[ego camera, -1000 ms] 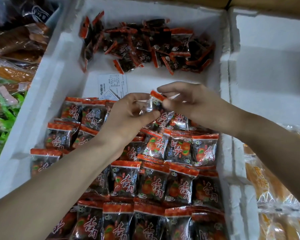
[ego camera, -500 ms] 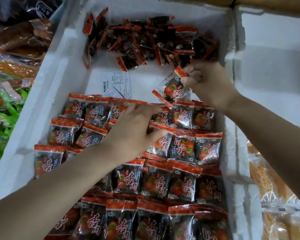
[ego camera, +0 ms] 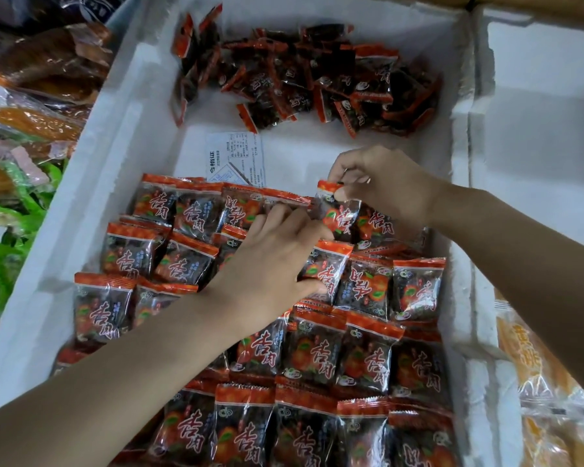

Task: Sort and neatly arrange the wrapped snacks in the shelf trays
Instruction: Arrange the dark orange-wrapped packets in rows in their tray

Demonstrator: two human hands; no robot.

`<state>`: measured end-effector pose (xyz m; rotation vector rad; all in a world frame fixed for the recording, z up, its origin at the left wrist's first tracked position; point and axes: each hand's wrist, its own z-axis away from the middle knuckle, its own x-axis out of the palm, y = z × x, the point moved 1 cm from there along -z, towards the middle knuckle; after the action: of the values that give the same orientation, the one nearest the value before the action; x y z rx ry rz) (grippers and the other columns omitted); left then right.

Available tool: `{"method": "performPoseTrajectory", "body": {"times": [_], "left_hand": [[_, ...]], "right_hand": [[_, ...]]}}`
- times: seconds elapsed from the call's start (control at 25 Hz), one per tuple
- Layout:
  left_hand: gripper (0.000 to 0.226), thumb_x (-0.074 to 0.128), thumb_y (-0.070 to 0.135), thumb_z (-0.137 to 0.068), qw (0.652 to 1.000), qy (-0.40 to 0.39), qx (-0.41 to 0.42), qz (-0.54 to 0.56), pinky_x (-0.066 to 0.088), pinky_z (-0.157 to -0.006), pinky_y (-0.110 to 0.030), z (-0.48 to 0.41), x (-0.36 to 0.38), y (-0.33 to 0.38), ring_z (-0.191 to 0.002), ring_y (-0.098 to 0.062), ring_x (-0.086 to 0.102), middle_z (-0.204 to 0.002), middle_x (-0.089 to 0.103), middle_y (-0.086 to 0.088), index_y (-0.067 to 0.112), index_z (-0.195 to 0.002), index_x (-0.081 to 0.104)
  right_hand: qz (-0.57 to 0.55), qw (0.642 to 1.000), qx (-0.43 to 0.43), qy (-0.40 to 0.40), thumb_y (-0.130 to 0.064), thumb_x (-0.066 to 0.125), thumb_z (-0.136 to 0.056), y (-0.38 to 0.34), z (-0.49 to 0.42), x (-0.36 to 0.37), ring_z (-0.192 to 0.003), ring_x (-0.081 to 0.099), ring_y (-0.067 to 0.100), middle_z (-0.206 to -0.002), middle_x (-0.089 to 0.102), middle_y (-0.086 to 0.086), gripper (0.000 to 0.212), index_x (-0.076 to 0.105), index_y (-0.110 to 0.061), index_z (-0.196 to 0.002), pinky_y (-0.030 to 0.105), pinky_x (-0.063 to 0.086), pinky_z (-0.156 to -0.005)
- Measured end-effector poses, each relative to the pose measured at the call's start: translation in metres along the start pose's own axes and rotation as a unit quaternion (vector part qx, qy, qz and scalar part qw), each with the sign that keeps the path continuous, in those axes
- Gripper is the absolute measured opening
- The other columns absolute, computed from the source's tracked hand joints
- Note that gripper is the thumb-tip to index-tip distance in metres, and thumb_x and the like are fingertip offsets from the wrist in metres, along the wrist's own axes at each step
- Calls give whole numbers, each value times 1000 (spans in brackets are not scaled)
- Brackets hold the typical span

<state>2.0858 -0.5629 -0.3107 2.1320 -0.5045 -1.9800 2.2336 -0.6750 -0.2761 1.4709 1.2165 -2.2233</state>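
**A:** What is the right hand doing?

**B:** The right hand [ego camera: 385, 183] has its fingers curled and pinches the orange top seam of one snack packet [ego camera: 338, 215]. The packet stands in the back row, touching the packets beside it.

**A:** And the left?

**B:** The left hand [ego camera: 270, 264] lies palm down on the rows of packets [ego camera: 317, 352]. Its fingers are stretched and relaxed, grasping nothing. The fingertips reach the back row just beside the pinched packet, and the thumb rests against a packet one row nearer.

**A:** Where do the rows sit?

**B:** They sit in a white foam tray [ego camera: 91, 183], filling its near part in overlapping lines. Most show their red characters upright, and a few are turned upside down.

**A:** And past the rows?

**B:** There is a strip of white tray floor with a printed paper slip [ego camera: 236, 156], whose near edge is tucked under the back row. Beyond it a loose pile [ego camera: 317, 75] of the same packets lies jumbled against the far wall.

**A:** Around the tray?

**B:** On the right is a second foam tray [ego camera: 536, 129], with yellow-orange packets [ego camera: 536, 365] nearer the camera. On the left are clear-wrapped orange snacks [ego camera: 31, 123].
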Motion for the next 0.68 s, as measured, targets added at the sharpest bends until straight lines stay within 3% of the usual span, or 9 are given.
{"method": "performPoseTrajectory", "body": {"times": [0.12,0.24,0.32,0.44,0.56,0.68], "left_hand": [[60,74,42,-74,999,22,18,-17,23,-95,-30,0,3,-3,-110,-16,30,-117,49,-2,19,-125,53],[62,75,39,-72,997,21,41,-68,40,-90,-41,1,6,-4,-110,-26,46,-116,55,-8,12,-124,57],[62,74,39,-73,995,19,50,-86,45,-88,-43,3,6,-4,-109,-29,51,-118,57,-8,10,-126,58],[62,75,38,-73,993,20,54,-100,47,-87,-44,4,4,-4,-108,-30,54,-118,58,-9,9,-125,58],[64,71,40,-76,992,4,53,-114,45,-91,-45,3,5,-3,-116,-30,50,-131,53,-9,11,-130,54],[66,70,44,-74,985,-6,62,-160,48,-89,-45,-1,7,-2,-114,-32,54,-134,54,-10,9,-129,56]], "right_hand": [[-8,1000,-17,-3,-3,60,-84,-2,1,12,-76,57,6,-83,63,2,18,66,-15,-96,29,47,-81],[1,999,-27,41,-7,54,-92,2,13,14,-113,51,10,-120,58,1,36,55,-19,-126,21,36,-98],[25,999,-17,28,-10,51,-94,10,27,11,-129,39,13,-139,46,0,46,43,-21,-138,22,28,-105],[56,998,8,-14,-16,60,-90,20,44,6,-129,38,13,-139,45,-2,55,38,-23,-140,17,25,-99],[39,999,8,14,-17,69,-83,22,43,8,-125,43,13,-132,49,-1,60,42,-22,-136,18,29,-98],[7,999,18,46,-13,70,-82,22,44,17,-119,47,12,-129,50,-1,57,46,-20,-133,9,27,-90]]}}
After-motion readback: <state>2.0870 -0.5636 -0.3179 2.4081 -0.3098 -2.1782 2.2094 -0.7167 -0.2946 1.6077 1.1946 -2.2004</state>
